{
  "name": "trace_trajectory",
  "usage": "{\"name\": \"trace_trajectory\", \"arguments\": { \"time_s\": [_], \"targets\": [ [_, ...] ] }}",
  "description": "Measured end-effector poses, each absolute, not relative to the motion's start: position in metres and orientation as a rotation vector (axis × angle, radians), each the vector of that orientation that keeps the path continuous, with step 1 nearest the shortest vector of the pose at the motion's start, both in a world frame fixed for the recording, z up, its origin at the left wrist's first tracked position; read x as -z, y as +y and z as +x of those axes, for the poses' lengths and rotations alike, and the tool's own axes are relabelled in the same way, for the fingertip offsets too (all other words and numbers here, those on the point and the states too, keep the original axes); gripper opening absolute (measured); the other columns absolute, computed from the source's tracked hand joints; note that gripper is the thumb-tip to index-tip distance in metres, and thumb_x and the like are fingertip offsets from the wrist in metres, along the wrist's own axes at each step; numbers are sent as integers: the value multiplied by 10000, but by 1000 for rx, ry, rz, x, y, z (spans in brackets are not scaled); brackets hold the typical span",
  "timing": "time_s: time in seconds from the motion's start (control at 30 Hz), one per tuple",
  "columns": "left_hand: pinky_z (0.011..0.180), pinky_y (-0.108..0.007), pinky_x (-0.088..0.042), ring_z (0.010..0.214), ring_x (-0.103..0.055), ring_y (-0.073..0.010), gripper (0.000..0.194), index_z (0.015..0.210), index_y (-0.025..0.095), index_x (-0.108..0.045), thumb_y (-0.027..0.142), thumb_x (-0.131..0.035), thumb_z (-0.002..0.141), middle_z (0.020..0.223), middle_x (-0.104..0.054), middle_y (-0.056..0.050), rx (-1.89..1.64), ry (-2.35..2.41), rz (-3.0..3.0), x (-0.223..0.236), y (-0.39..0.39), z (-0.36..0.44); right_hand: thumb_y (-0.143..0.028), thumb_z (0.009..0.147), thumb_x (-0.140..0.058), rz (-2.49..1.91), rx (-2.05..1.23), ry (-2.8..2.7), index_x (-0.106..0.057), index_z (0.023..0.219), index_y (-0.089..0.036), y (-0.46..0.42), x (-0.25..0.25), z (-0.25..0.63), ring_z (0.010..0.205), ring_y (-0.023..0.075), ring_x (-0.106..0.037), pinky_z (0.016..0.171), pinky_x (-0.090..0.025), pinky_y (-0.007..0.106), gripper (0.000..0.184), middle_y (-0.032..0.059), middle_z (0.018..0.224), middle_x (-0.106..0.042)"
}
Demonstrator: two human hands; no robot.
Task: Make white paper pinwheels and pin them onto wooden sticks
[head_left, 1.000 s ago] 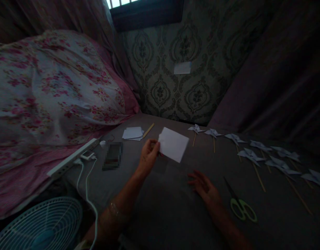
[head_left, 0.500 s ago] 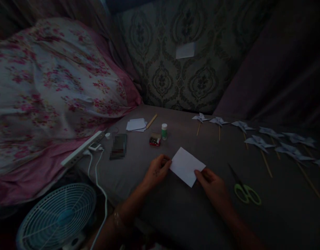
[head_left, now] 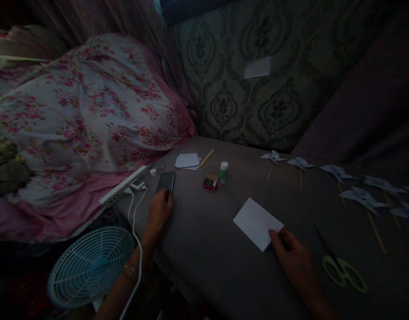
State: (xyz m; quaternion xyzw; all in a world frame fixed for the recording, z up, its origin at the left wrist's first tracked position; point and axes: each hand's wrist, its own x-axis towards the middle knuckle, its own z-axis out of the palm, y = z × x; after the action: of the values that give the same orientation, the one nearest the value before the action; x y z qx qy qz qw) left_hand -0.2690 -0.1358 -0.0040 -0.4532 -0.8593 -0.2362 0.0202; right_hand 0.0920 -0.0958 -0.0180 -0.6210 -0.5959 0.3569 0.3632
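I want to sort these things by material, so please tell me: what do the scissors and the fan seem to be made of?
Scissors: the green handle loops look like smooth plastic; the thin dark blades are probably metal, though no clear shine shows. Fan: its pale blue grille seems to be plastic, judging by the even colour, but coated wire is possible.

From head height, the flat grey cloth-covered surface [head_left: 197, 222] is viewed forward and steeply down, its near part close below; the dark damask-patterned wall [head_left: 220, 71] is faced farther off, towards twelve and one o'clock.
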Motion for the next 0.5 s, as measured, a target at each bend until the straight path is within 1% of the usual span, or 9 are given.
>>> {"name": "trace_trajectory", "arguments": {
  "time_s": [0.1,0.23,0.37,0.43,0.5],
  "targets": [
    [893,-325,-413,1041,-554,-252,322,1099,207,-601,342,-397,889,1069,-614,-118,534,-2602,-1325,4,-135,-280,-558,694,-545,-1591,-919,-1530,-633,721,-195,-96,18,92,751,260,-671,637,-507,328,375,97,772,-721],
    [900,-360,-400,1012,-544,-282,416,1186,183,-586,411,-420,880,1044,-592,-148,328,-2536,-1301,2,-130,-285,-565,693,-534,-1615,-920,-1537,-627,712,-199,-97,17,93,739,259,-668,636,-505,327,378,94,758,-716],
    [876,-359,-397,988,-544,-280,416,1139,198,-625,447,-406,887,1037,-582,-151,244,-2528,-1337,2,-128,-283,-584,690,-520,-1647,-937,-1544,-631,753,-195,-98,15,92,761,270,-670,666,-501,347,409,103,791,-718],
    [878,-362,-395,1003,-537,-283,409,1107,209,-641,458,-403,888,1047,-578,-146,225,-2537,-1342,2,-128,-283,-593,682,-520,-1662,-948,-1537,-632,756,-197,-98,14,92,753,274,-670,660,-501,352,418,102,774,-716],
    [888,-373,-392,1025,-530,-292,405,1121,206,-636,446,-411,886,1060,-577,-147,249,-2534,-1334,2,-128,-284,-593,670,-530,-1652,-952,-1525,-630,738,-202,-97,14,92,735,273,-667,652,-502,352,409,98,751,-712]
  ]
}}
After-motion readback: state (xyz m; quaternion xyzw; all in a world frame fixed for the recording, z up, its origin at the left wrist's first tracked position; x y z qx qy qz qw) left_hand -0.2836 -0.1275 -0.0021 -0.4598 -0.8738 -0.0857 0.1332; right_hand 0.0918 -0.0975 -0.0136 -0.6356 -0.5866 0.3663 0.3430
